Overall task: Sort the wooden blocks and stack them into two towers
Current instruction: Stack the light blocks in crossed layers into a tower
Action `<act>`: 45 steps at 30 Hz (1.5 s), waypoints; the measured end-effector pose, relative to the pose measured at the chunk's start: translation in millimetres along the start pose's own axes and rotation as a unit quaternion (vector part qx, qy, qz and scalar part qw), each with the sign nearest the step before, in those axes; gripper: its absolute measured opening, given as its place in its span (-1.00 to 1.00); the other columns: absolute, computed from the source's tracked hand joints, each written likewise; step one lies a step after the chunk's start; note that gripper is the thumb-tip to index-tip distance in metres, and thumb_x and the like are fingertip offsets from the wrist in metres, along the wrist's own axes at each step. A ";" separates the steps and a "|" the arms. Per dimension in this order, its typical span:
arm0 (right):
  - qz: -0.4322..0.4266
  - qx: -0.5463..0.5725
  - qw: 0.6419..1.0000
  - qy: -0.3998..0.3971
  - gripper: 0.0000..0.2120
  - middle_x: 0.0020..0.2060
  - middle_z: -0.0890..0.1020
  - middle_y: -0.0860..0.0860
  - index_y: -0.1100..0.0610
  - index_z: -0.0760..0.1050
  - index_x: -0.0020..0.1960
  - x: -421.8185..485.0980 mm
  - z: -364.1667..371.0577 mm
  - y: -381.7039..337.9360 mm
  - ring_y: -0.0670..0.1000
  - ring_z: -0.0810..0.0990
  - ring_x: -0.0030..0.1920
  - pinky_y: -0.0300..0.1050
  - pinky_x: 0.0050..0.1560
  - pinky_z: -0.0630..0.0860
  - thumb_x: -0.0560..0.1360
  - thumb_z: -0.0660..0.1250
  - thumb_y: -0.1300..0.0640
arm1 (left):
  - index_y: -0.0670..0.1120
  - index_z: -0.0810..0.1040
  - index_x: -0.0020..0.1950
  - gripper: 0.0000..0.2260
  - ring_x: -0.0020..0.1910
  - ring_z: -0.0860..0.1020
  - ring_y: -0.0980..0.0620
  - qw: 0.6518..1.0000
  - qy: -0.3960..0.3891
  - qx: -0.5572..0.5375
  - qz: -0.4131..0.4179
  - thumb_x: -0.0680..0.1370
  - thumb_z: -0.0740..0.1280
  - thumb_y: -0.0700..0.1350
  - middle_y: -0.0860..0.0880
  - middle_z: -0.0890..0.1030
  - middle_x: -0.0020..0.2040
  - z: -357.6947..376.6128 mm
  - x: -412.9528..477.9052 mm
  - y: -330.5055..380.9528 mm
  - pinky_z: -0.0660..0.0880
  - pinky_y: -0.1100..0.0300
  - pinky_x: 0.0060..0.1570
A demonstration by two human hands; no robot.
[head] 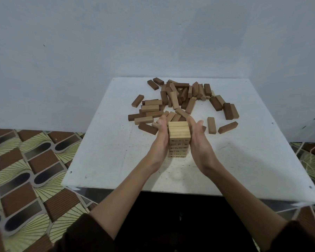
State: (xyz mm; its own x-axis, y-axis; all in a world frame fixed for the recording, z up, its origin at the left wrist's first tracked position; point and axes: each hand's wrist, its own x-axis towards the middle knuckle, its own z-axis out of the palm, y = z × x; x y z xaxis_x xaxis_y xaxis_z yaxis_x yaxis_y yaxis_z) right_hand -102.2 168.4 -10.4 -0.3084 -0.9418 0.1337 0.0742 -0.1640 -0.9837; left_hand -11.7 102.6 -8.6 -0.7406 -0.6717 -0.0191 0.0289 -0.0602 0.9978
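both hands, left hand [161, 131] and right hand [198, 137], press flat and straight-fingered on the pale tower [179, 138] near the middle of the surface [107, 151]; squeeze evenly, gently, so the layers square up without tipping.

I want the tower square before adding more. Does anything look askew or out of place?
Nothing stands out. The tower looks straight between the left hand and right hand, layers flush. The loose blocks behind lie jumbled, some overlapping, but all on the table.
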 end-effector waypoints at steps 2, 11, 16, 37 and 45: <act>0.029 -0.011 0.999 0.030 -0.56 0.21 0.54 -0.13 -0.15 0.33 0.27 2.8 -3.9 6.7 -0.22 0.48 0.24 -0.34 0.11 0.43 0.61 -0.24 -0.13 | 0.17 0.17 0.44 -0.56 0.33 0.34 0.29 1.000 0.007 0.002 -0.005 0.63 -0.28 0.14 0.12 0.32 0.42 -0.5 2.3 -4.1 0.28 0.55 0.17; 0.095 -0.030 0.994 0.033 -0.59 0.16 0.50 -0.26 -0.27 0.31 0.20 2.5 -3.3 9.0 -0.35 0.47 0.16 -0.44 0.10 0.39 0.58 -0.26 -0.21 | 0.11 0.02 0.55 -0.35 0.46 0.23 0.13 0.998 -0.006 -0.035 -0.057 0.51 -0.21 0.34 0.06 0.23 0.51 -6.9 5.3 -13.6 0.19 0.10 0.45; 0.092 0.014 0.995 0.024 -0.60 0.09 0.51 -0.30 -0.26 0.32 0.12 1.1 -1.2 1.9 -0.40 0.49 0.09 -0.51 0.00 0.40 0.60 -0.29 -0.13 | 0.12 0.04 0.54 -0.42 0.43 0.27 0.14 0.997 -0.004 -0.051 -0.057 0.57 -0.28 0.28 0.07 0.28 0.47 -6.1 6.0 -14.8 0.27 0.23 0.33; 0.091 -0.047 0.992 0.072 -0.51 0.42 0.34 0.09 0.14 0.14 0.49 -3.1 -8.4 24.5 -0.01 0.30 0.41 -0.10 0.43 0.21 0.66 -0.24 -0.04 | 0.23 0.29 0.35 -0.51 0.28 0.43 0.28 0.998 -0.017 -0.040 -0.034 0.61 -0.31 0.17 0.14 0.45 0.34 -6.5 0.6 -30.8 0.44 0.41 0.10; 0.065 -0.018 0.997 0.046 -0.42 0.24 0.54 0.00 0.05 0.35 0.33 -4.0 -11.2 26.3 -0.12 0.46 0.29 -0.25 0.22 0.41 0.62 -0.32 -0.12 | 0.15 0.28 0.40 -0.48 0.31 0.41 0.26 0.998 -0.004 -0.055 -0.037 0.62 -0.32 0.15 0.09 0.44 0.36 -9.5 0.8 -32.4 0.43 0.43 0.09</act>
State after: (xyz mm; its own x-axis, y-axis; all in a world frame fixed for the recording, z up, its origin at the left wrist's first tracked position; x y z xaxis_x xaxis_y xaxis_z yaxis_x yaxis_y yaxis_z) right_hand -109.6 171.1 -38.2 -0.3842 -0.9232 -0.0047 0.0861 -0.0308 -0.9958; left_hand -6.9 96.9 -41.6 -0.7494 -0.6557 -0.0921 0.0470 -0.1915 0.9804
